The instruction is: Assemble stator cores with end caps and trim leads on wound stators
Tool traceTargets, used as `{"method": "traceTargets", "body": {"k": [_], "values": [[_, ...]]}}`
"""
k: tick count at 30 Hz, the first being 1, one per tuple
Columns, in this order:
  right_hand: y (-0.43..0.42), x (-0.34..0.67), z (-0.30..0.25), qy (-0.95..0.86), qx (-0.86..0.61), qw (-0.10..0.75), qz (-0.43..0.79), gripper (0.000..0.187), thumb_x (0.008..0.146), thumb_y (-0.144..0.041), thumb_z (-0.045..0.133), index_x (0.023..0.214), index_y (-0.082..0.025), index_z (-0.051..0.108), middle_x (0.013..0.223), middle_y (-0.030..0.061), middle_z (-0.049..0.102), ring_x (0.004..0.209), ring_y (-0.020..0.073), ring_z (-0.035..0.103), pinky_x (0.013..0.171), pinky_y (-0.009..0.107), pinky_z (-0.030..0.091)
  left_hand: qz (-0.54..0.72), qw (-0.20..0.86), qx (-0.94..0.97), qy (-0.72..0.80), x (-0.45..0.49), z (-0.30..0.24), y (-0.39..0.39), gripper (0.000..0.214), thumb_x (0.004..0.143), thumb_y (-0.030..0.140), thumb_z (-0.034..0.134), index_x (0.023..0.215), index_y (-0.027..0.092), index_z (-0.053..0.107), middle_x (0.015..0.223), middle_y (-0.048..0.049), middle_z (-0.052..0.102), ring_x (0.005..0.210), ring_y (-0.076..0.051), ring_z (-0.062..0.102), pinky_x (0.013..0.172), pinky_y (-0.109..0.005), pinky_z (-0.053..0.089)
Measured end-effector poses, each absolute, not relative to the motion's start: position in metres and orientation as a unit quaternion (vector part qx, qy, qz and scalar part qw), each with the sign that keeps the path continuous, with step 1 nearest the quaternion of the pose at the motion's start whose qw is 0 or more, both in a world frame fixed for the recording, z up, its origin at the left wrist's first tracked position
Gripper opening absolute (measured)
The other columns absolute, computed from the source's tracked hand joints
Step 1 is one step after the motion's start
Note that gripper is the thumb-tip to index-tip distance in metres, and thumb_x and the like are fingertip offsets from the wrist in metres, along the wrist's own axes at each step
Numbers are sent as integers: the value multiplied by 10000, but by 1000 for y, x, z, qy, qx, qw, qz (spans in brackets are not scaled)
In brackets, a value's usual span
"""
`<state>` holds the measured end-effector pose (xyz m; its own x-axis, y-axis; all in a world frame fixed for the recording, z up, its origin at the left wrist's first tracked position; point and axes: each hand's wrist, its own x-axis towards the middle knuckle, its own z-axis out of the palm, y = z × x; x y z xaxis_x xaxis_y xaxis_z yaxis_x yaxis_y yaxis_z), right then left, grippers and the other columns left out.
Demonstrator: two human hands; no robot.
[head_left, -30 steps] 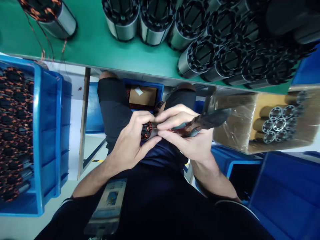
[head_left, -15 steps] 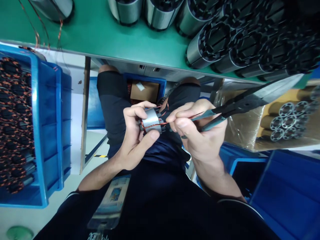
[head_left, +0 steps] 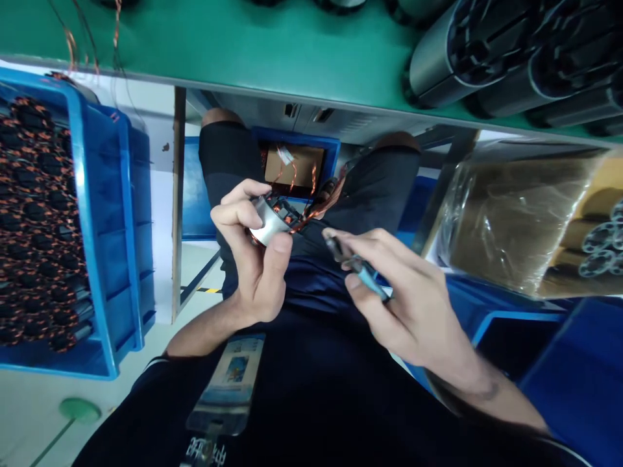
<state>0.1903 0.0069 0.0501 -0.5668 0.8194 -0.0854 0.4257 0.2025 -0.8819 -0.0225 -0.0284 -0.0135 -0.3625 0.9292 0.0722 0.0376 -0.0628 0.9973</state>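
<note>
My left hand [head_left: 253, 253] is closed around a motor stator [head_left: 269, 222], a silver metal ring with black slots and copper windings inside. Twisted orange wire leads [head_left: 311, 213] stick out from its open end, which faces up and right. To the right, apart from the stator, my right hand [head_left: 403, 292] grips a pair of pliers [head_left: 372, 281]. Their blue-grey handles lie under the fingers and the dark head points toward the stator; whether the jaws are apart cannot be made out.
On the left stands a blue crate [head_left: 104, 259] filled with wound stators [head_left: 39, 207]. Several bare stators [head_left: 433, 65] stand on the green table [head_left: 243, 58] ahead. A plastic-lined carton [head_left: 516, 227] with metal cores sits at right, above blue bins [head_left: 574, 376].
My right hand has let go of the wire, moved away from the stator and turned the pliers round. The stator now tilts more toward the camera, with its leads spread upward.
</note>
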Motion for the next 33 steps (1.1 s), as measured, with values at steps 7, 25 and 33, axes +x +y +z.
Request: {"method": "traceTargets", "body": {"k": [7, 25, 33], "values": [[5, 185, 49, -784, -395, 175, 445, 684, 1078, -52, 593, 1747, -189, 632, 1247, 92, 731, 1117, 215, 743, 1084, 367, 675, 576, 251, 516, 581, -21, -12, -28, 290, 1164, 568, 600, 1183, 314, 462, 1289, -80, 503, 1333, -336, 563, 1104, -593, 546], [12, 187, 47, -781, -367, 180, 473, 651, 1102, -60, 596, 1737, -199, 635, 1296, 97, 752, 1142, 176, 760, 1020, 302, 672, 535, 247, 555, 587, -24, -19, -32, 335, 1175, 610, 540, 1156, 312, 387, 1369, -80, 518, 1366, -351, 613, 1102, -680, 608], [13, 182, 32, -801, -381, 205, 415, 463, 1133, -196, 783, 1592, -254, 769, 1091, 39, 869, 867, 170, 783, 830, 287, 693, 536, 194, 573, 589, -28, -24, -34, 229, 1153, 497, 581, 1191, 308, 459, 1321, -95, 572, 1227, -300, 608, 1022, -574, 615]]}}
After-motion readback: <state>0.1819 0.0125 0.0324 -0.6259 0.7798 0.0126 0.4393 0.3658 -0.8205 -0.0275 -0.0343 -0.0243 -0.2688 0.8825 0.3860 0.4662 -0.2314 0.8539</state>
